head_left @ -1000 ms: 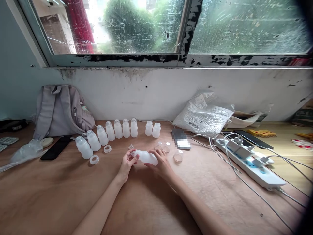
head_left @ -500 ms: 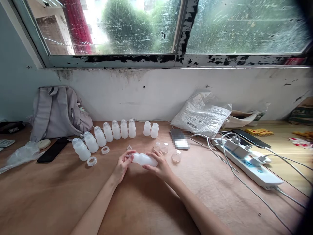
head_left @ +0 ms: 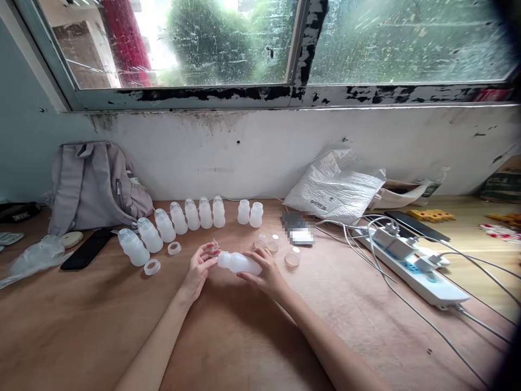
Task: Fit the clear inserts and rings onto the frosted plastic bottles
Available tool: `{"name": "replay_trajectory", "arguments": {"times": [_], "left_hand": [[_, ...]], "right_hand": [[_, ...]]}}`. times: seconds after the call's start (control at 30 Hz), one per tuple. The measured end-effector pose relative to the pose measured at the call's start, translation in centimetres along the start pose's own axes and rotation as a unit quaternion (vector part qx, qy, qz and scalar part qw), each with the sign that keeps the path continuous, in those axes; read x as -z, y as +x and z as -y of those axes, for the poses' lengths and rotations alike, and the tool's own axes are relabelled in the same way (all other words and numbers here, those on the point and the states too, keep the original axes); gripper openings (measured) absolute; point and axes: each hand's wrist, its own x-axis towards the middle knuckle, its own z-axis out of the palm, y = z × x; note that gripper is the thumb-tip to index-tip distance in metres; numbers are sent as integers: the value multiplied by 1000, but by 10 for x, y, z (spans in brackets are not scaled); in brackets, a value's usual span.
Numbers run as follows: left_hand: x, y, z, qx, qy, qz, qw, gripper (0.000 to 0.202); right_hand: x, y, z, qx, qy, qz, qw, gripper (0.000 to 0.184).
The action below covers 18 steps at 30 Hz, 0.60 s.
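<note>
My right hand (head_left: 266, 272) grips a frosted white baby bottle (head_left: 240, 263), tilted nearly on its side with its neck to the left. Close by that neck is my left hand (head_left: 199, 270), fingers bent; whatever they pinch is too small or hidden to make out. Behind the left fingertips a small clear nipple-like piece (head_left: 214, 243) stands on the table, partly covered. Clear round discs or rings (head_left: 292, 259) lie right of my right hand. White collar rings (head_left: 152, 266) rest beside a curved row of capped bottles (head_left: 166, 225) on the left.
Two bottles without caps (head_left: 256, 215) stand at the back. A grey backpack (head_left: 97, 184), a black phone (head_left: 87, 250) and a plastic bag (head_left: 35, 260) are at the left. To the right are a silver mailer bag (head_left: 334, 187), a power strip (head_left: 443, 293) and loose cables.
My left hand has drawn slightly left from the bottle's neck, and the clear piece seen at its mouth no longer shows there. The bottle stays in my right hand.
</note>
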Motion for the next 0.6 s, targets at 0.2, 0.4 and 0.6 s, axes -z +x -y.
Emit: {"name": "replay_trajectory", "arguments": {"times": [0.2,0.4,0.6], "left_hand": [[-1,-1,-2,-16,21,-12,1000,37],[-1,2,2,-25,40,-17,999,31],[-1,2,3,-24,67,-28,997,26]], "right_hand": [[1,0,-1,13,-11,-9,1000,39],[0,0,0,20,-33,-30,999,40],[-1,-1,-1,35,-58,-47,997,42]]}}
